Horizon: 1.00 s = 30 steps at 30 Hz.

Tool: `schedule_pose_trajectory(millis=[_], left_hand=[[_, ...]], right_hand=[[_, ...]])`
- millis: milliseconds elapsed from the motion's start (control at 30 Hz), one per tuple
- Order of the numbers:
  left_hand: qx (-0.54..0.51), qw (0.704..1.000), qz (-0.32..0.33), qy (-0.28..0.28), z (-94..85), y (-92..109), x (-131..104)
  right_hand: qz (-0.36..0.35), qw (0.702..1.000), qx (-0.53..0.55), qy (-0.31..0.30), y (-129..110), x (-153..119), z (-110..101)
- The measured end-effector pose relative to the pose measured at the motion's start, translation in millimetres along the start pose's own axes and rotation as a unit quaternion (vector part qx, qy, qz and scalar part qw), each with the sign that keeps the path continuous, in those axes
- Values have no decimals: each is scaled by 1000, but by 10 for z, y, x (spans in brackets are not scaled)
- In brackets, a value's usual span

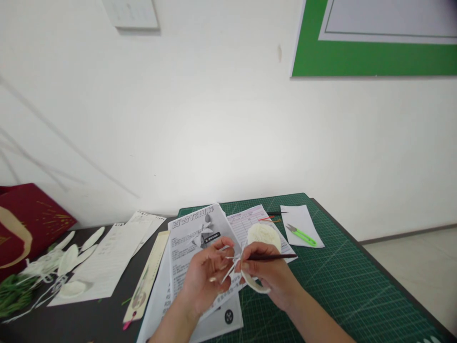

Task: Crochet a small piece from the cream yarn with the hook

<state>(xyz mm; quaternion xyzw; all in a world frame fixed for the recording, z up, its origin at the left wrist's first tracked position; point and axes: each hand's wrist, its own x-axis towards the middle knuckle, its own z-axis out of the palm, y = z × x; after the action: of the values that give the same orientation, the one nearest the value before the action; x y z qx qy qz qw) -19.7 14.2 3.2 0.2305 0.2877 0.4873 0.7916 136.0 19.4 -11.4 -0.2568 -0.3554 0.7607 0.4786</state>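
Crochet strip (256, 286), off-white and narrow, curves in a small loop beneath the right hand (262, 263), lower centre of the frame. That hand is closed on a dark-handled hook (282, 257), whose thin tip points toward the left hand (207, 271). The two hands nearly meet; the left one's fingers are curled beside the white strands, though whether they pinch any is hard to tell at this size. Just behind the right hand sits a cream yarn ball (264, 234). Printed sheets (183, 257) and green-handled snips (303, 236) lie on a gridded green cutting mat (342, 281). At lower left, white petal-shaped pieces (68, 259) rest near a dark red bag (39, 214). A white wall (214, 124) rises behind, with a green-bordered board (357, 59) at upper right.
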Motion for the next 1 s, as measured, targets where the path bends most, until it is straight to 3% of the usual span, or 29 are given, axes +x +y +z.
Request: schedule_pose_trajectory(millis=[300,633,767,867,967,1000], left_hand=[[-93,995,-28,-39,-76,22,73],[-216,971,76,-72,68,149,-199],[-181,974,78,-113,173,231,-239],[-149,970,175,-83,274,311,-164],[55,954,294,-17,334,338,-59],[170,925,340,19,335,328,-31]], right_hand=[[22,998,9,-63,-53,-17,-7],[16,996,-29,-83,-18,-17,-44],[14,996,-34,-86,-24,-16,-54],[28,994,-38,-100,-67,-23,-62],[18,995,-23,-92,-106,-20,-70],[11,996,-16,-86,-114,-17,-73]])
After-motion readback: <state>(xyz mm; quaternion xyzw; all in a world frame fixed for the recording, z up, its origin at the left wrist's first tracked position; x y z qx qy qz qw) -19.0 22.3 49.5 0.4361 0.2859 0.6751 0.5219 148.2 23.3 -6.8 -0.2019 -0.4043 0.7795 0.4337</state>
